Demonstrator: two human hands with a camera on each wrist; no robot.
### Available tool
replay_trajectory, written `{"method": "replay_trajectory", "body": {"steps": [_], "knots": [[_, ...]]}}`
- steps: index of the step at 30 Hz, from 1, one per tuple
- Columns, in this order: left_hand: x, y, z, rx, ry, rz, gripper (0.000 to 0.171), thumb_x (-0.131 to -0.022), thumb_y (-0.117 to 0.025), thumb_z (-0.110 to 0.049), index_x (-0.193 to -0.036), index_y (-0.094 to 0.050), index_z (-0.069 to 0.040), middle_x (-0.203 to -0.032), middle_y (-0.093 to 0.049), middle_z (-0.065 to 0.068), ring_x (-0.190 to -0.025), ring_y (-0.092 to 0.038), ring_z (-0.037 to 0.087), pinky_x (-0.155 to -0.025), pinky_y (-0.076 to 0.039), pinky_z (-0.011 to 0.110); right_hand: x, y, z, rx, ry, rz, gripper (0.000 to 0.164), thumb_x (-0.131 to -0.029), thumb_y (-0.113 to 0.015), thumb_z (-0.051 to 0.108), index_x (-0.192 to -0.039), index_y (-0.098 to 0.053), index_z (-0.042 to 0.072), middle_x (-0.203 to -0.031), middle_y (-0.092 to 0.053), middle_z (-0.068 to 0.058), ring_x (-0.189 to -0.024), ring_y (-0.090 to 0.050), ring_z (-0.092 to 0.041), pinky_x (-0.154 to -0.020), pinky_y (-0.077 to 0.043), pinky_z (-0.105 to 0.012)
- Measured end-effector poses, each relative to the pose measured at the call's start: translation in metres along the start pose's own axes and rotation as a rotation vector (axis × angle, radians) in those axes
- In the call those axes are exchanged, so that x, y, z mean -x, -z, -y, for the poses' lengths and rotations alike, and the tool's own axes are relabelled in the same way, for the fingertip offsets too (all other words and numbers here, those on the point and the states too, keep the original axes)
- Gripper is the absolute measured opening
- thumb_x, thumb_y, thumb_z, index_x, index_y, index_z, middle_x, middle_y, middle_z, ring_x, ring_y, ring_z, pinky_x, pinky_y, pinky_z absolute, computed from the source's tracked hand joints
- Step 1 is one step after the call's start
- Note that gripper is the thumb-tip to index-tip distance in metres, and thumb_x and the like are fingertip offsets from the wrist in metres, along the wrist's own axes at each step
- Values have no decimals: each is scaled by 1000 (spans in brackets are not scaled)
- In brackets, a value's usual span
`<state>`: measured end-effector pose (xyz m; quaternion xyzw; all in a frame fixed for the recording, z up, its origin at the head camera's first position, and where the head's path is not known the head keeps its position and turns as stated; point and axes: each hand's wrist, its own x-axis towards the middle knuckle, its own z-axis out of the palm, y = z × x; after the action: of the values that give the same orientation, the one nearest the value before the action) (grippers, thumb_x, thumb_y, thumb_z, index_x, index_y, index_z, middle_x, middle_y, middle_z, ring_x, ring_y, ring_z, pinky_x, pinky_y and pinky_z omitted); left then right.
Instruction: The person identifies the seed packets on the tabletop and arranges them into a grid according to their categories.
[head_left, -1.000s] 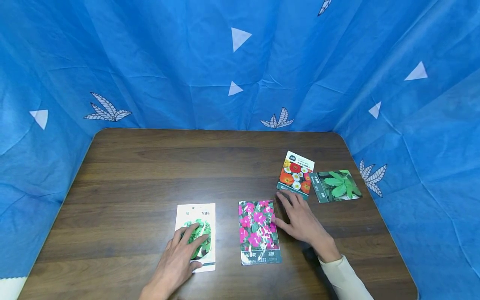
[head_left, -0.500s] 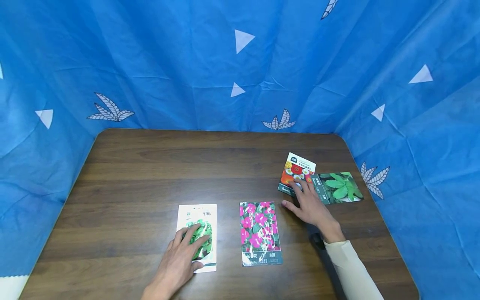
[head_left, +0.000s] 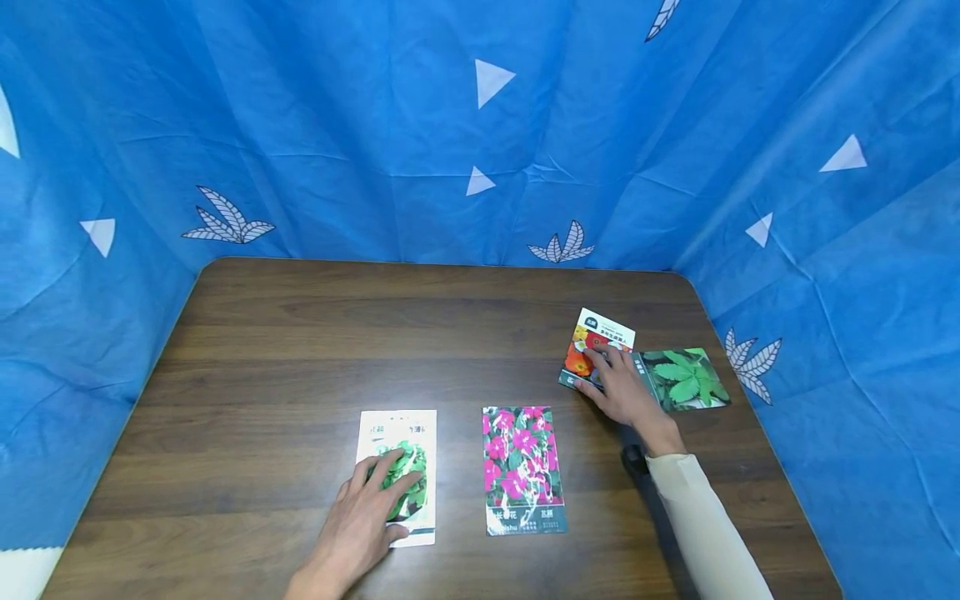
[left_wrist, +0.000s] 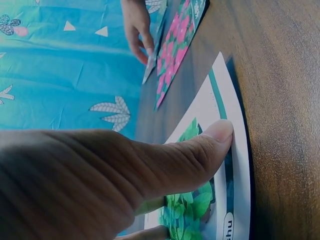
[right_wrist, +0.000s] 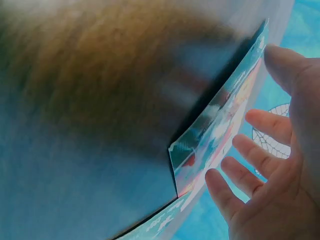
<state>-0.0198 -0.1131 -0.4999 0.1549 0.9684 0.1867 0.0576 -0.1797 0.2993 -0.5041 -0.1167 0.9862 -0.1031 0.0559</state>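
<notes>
My left hand (head_left: 352, 521) rests on a white seed packet (head_left: 377, 427) with a green leafy vegetable picture, fingers spread across it. In the left wrist view its thumb lies on the dark green stripe of the packet (left_wrist: 225, 95). My right hand (head_left: 624, 398) reaches over a seed packet with orange and red flowers (head_left: 579, 360), covering its lower right part. The right wrist view shows spread fingers, with the thumb close to one corner of the flower packet (right_wrist: 220, 130). Between the hands lies a pink-flower seed packet (head_left: 522, 467).
A seed packet with a green leaf picture (head_left: 686, 379) lies to the right, beside the orange-flower packet and partly behind the right hand. All lie on a brown wooden table (head_left: 315, 333). Blue patterned cloth (head_left: 420, 125) surrounds the table's back and sides.
My right hand has moved away from the pink-flower packet, up and right, onto the orange-flower packet. The left hand stays on the white packet. The head view has shifted slightly.
</notes>
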Motion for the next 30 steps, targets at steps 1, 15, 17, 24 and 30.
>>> {"method": "replay_trajectory", "body": {"steps": [1, 15, 17, 24, 30], "knots": [[0, 0, 0, 1, 2, 3, 70, -63, -93, -23, -128, -67, -25, -147, -50, 9, -129, -45, 36, -92, -49, 53, 0, 0, 0, -2, -3, 7, 70, -97, -64, 41, -150, -40, 2, -151, -35, -24, -133, -32, -43, -111, -35, -62], [0, 0, -1, 11, 7, -9, 70, -62, -94, -23, -127, -67, -25, -147, -51, 9, -130, -45, 36, -93, -49, 54, -2, -3, 1, -24, -14, 51, 67, -99, -60, 41, -152, -38, 6, -155, -28, -22, -134, -29, -42, -108, -38, -64], [0, 0, -2, 10, 5, -9, 70, -62, -94, -23, -127, -67, -25, -146, -51, 9, -129, -45, 36, -93, -49, 54, -3, -3, 2, -25, -15, 56, 67, -99, -60, 41, -153, -37, 6, -155, -28, -22, -135, -29, -42, -108, -37, -64], [0, 1, -2, 10, 2, -10, 70, -62, -93, -23, -127, -67, -25, -146, -51, 9, -129, -45, 36, -92, -49, 54, -7, -5, 4, -26, -16, 65, 67, -100, -59, 42, -153, -37, 7, -156, -28, -22, -137, -29, -43, -109, -36, -65], [-1, 2, -2, 14, 12, 10, 70, -63, -93, -23, -128, -67, -25, -146, -51, 8, -130, -44, 36, -92, -48, 53, -12, -5, 7, -31, -9, 76, 67, -100, -59, 42, -154, -36, 8, -157, -27, -21, -139, -28, -43, -111, -34, -64]]}}
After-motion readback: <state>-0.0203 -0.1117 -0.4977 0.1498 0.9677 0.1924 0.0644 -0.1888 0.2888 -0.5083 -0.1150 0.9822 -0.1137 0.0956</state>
